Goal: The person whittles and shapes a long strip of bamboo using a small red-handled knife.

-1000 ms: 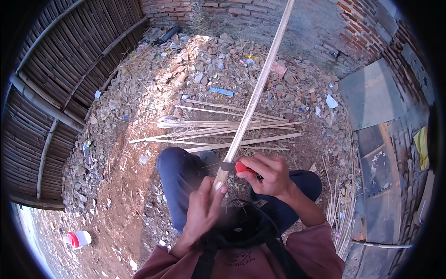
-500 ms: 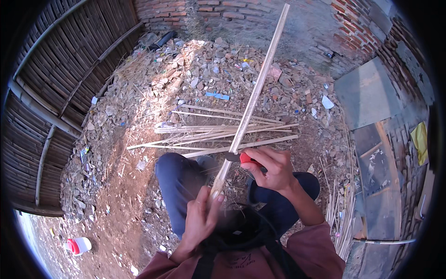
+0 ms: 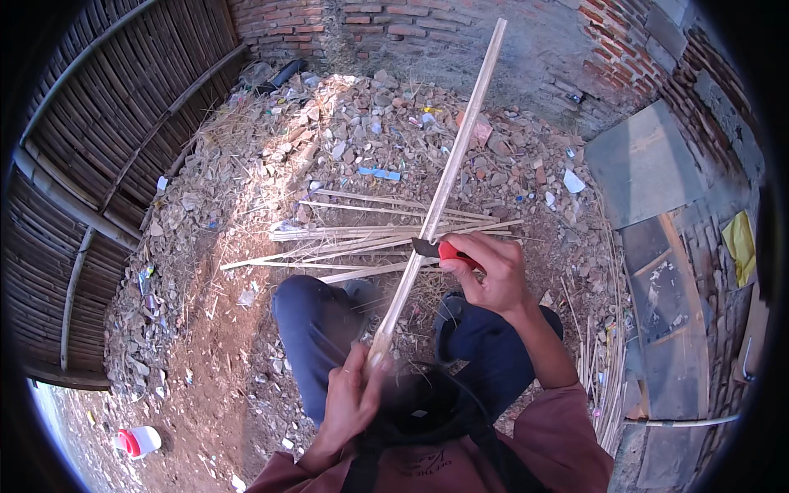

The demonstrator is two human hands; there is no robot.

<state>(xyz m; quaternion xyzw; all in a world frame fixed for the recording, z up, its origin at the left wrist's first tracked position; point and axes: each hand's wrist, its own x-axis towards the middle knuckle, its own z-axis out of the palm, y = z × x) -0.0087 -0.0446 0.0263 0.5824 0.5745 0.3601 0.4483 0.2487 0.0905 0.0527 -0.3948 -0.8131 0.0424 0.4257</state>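
A long pale strip [image 3: 459, 152] slants toward one o'clock, its lower end pinched in the left hand [image 3: 349, 403]. The right hand [image 3: 496, 275] grips a red-handled knife [image 3: 449, 251], whose dark blade [image 3: 424, 247] apparently touches the strip. Thin slats [image 3: 345, 233] lie beneath; a red-and-white container [image 3: 141, 442] sits at eight o'clock.

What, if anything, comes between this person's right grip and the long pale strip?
Only the knife: the right grip holds its red handle, and its dark blade lies across the strip. Nothing visible separates the left grip from the strip.
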